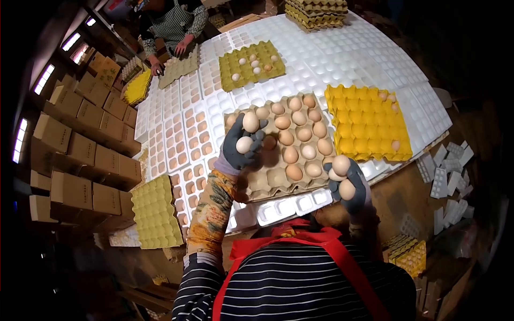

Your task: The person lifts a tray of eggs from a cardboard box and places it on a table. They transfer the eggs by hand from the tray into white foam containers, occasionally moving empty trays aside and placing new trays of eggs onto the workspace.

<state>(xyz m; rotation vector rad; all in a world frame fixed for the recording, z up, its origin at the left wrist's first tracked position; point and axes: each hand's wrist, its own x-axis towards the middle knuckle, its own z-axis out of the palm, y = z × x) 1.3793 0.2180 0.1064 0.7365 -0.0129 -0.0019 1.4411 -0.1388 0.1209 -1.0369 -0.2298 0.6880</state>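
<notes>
The gloved left hand (239,150), left of centre frame, has its fingers closed around two eggs (250,122) above the left edge of the brown tray (273,179). The gloved right hand (354,188), lower right of centre, has its fingers curled around a cluster of eggs (341,165) at the tray's lower-right corner. The tray is partly filled with eggs and rests on white foam trays (342,59), beside a yellow tray (358,117).

My gloved left grip (241,148) holds two eggs (250,122) above the brown egg tray (267,179). My right grip (352,188) clutches several more eggs at the tray's near corner.
</notes>
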